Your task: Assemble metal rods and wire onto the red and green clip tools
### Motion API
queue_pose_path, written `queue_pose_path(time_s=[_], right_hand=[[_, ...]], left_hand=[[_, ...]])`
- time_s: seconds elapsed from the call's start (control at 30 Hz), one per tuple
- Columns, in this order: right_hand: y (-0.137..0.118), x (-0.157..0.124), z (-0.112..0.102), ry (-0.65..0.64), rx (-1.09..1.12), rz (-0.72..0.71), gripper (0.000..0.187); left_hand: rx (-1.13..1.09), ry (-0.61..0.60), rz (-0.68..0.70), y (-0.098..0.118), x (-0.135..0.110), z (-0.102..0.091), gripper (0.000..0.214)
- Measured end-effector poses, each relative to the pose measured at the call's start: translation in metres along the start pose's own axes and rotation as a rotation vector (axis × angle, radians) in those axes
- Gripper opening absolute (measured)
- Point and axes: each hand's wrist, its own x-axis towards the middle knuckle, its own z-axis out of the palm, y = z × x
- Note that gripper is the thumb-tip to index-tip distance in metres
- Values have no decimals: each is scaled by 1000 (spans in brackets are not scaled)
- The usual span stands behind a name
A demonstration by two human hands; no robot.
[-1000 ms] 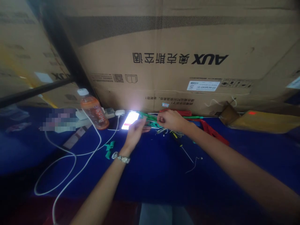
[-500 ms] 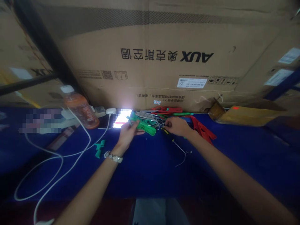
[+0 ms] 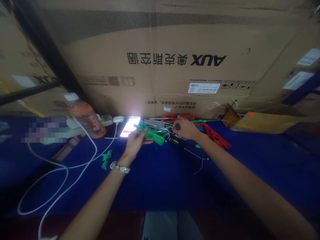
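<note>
My left hand [image 3: 135, 141] is closed round one end of a long green plastic casing [image 3: 155, 137], which points to the right over the blue surface. My right hand [image 3: 186, 129] has its fingers pinched together above a heap of small parts; anything between the fingertips is too small to make out. Thin metal rods [image 3: 156, 123] and white wires lie beside that hand. Just below it is a screwdriver [image 3: 174, 141] with a black and yellow handle. A thin rod with a wire [image 3: 192, 153] lies nearer to me.
Red plastic casings [image 3: 217, 136] lie to the right. A lit phone [image 3: 130, 127] is behind my left hand. Leftward are small teal pieces [image 3: 107, 159], a drink bottle [image 3: 86, 116] and a looping white cable [image 3: 67, 173]. A large cardboard box [image 3: 160, 76] stands behind.
My right hand has risen slightly, away from the screwdriver, which has shifted a little left. The thin rod's wired end has swung right. My left hand keeps hold of the green casing.
</note>
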Motion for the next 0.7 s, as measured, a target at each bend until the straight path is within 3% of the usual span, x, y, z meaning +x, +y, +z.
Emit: queue_pose_path(time_s=[0.17, 0.27, 0.4, 0.47, 0.57, 0.7], right_hand=[[3, 10, -7, 35, 157, -59, 9], [-1, 14, -8, 17, 506, -37, 8], [-14, 14, -8, -7, 931, 120, 15], [-21, 11, -8, -15, 1071, 167, 20], [-29, 0, -7, -65, 1215, 125, 30], [-36, -22, 1, -74, 1297, 49, 37]], left_hand=[[11, -27, 12, -4, 1, -2, 32], [-8, -61, -5, -4, -1, -1, 31], [-99, -198, -114, 1, -11, 6, 26], [-188, -271, -179, 3, -16, 12, 21], [-360, -339, -237, 5, -19, 20, 19], [-472, -347, -230, 5, -17, 27, 20]])
